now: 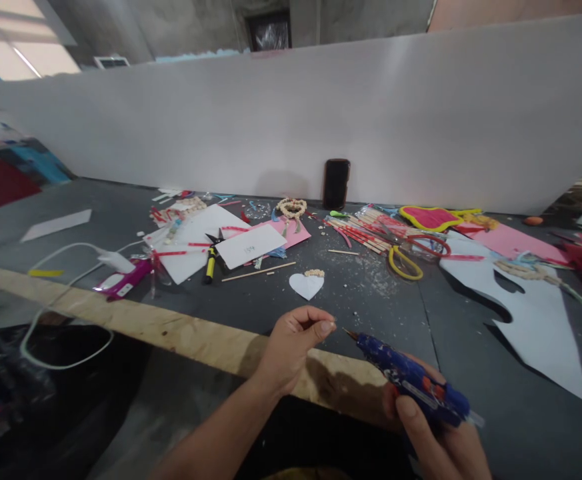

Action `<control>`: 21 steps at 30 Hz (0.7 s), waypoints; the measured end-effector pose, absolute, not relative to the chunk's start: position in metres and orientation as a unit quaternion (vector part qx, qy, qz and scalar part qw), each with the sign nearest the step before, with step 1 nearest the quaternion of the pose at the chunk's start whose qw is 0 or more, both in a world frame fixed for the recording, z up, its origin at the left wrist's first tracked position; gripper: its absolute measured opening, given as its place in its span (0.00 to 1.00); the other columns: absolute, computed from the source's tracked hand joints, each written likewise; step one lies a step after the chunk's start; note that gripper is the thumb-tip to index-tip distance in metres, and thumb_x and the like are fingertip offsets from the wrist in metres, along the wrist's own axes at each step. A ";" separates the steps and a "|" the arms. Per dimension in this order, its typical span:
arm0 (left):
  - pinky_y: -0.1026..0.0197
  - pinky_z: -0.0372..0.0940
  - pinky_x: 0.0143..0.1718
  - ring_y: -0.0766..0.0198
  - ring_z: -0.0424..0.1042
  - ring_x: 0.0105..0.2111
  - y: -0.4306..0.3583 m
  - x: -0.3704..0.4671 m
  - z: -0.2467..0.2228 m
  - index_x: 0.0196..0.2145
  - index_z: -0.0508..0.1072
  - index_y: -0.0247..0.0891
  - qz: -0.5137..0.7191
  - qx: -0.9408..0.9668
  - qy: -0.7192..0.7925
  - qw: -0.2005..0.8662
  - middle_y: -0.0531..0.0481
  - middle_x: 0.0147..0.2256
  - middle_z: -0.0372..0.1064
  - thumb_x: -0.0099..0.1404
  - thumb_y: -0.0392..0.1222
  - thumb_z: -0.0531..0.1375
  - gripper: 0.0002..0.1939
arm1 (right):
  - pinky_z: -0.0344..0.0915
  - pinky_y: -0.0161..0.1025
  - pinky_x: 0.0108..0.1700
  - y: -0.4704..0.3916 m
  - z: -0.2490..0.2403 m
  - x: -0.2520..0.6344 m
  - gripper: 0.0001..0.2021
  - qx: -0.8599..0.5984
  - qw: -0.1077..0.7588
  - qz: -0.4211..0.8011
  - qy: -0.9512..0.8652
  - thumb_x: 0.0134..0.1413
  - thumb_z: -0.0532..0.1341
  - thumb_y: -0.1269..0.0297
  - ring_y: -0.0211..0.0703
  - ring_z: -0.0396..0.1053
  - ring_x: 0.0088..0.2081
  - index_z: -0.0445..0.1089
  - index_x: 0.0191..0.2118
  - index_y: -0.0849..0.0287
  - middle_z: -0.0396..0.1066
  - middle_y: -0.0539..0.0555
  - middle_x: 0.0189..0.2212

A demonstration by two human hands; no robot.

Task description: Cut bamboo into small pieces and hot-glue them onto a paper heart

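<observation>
My left hand is raised near the table's front edge, thumb and forefinger pinched on something too small to make out. In my right hand is a blue glue gun, its nozzle pointing left and a short way from the left fingertips. Beyond my left hand a white paper heart lies on the dark table, with small beige pieces along its upper right edge.
A phone leans on the white partition. Yellow-handled scissors, pliers, a thin stick, red-and-white sticks and cut white paper lie around. A white cable hangs over the left edge.
</observation>
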State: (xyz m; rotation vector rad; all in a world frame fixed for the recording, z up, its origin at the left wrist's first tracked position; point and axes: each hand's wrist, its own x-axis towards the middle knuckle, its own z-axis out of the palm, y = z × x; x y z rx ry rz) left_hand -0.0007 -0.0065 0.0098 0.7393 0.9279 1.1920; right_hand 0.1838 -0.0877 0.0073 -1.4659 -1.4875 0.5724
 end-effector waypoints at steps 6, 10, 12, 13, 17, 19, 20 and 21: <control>0.68 0.60 0.33 0.71 0.68 0.27 -0.006 -0.006 0.008 0.27 0.76 0.35 0.531 0.335 0.431 0.648 0.52 0.25 0.73 0.49 0.41 0.69 0.09 | 0.68 0.39 0.34 -0.064 0.002 0.220 0.24 -0.699 0.358 0.054 -0.616 0.56 0.51 0.50 0.48 0.72 0.37 0.58 0.53 0.60 0.69 0.61 0.44; 0.67 0.61 0.35 0.69 0.69 0.29 -0.008 -0.007 0.007 0.27 0.76 0.35 0.519 0.349 0.443 0.643 0.52 0.26 0.73 0.50 0.41 0.68 0.08 | 0.65 0.53 0.42 -0.037 -0.006 0.247 0.30 -0.711 0.228 -0.078 -0.660 0.58 0.46 0.49 0.58 0.69 0.41 0.52 0.58 0.70 0.68 0.70 0.45; 0.67 0.60 0.34 0.69 0.68 0.29 -0.010 -0.007 0.006 0.28 0.76 0.36 0.509 0.364 0.455 0.634 0.52 0.26 0.73 0.50 0.41 0.67 0.07 | 0.63 0.55 0.43 -0.031 -0.006 0.251 0.28 -0.698 0.191 -0.126 -0.679 0.59 0.46 0.51 0.59 0.68 0.42 0.55 0.57 0.69 0.69 0.69 0.43; 0.67 0.60 0.33 0.69 0.67 0.28 -0.011 -0.007 0.006 0.27 0.76 0.36 0.503 0.370 0.462 0.629 0.52 0.26 0.72 0.50 0.41 0.67 0.07 | 0.61 0.56 0.45 -0.030 -0.005 0.249 0.26 -0.691 0.189 -0.147 -0.682 0.59 0.47 0.53 0.59 0.67 0.44 0.57 0.56 0.67 0.68 0.68 0.44; 0.67 0.59 0.32 0.69 0.66 0.28 -0.013 -0.007 0.002 0.27 0.76 0.36 0.485 0.387 0.485 0.616 0.52 0.26 0.71 0.52 0.41 0.66 0.06 | 0.60 0.52 0.49 -0.033 0.002 0.226 0.16 -0.627 0.261 -0.145 -0.719 0.59 0.51 0.62 0.53 0.65 0.46 0.65 0.51 0.58 0.68 0.61 0.46; 0.68 0.58 0.31 0.69 0.65 0.28 -0.014 -0.006 0.001 0.28 0.76 0.35 0.478 0.398 0.490 0.611 0.53 0.25 0.71 0.53 0.41 0.65 0.06 | 0.65 0.44 0.46 -0.031 0.002 0.210 0.15 -0.565 0.258 -0.049 -0.782 0.59 0.50 0.68 0.45 0.68 0.43 0.67 0.49 0.55 0.71 0.57 0.42; 0.68 0.58 0.30 0.69 0.65 0.27 -0.014 -0.005 0.001 0.28 0.75 0.35 0.474 0.403 0.493 0.608 0.53 0.25 0.71 0.53 0.41 0.65 0.06 | 0.66 0.41 0.45 -0.029 0.001 0.203 0.15 -0.548 0.240 -0.005 -0.801 0.59 0.50 0.70 0.43 0.69 0.43 0.67 0.48 0.55 0.71 0.56 0.42; 0.68 0.57 0.30 0.69 0.64 0.27 -0.015 -0.005 0.001 0.28 0.75 0.35 0.469 0.406 0.496 0.607 0.53 0.25 0.70 0.53 0.41 0.65 0.06 | 0.66 0.39 0.44 -0.027 0.000 0.196 0.15 -0.541 0.219 0.027 -0.811 0.59 0.50 0.72 0.42 0.69 0.43 0.68 0.48 0.56 0.71 0.56 0.43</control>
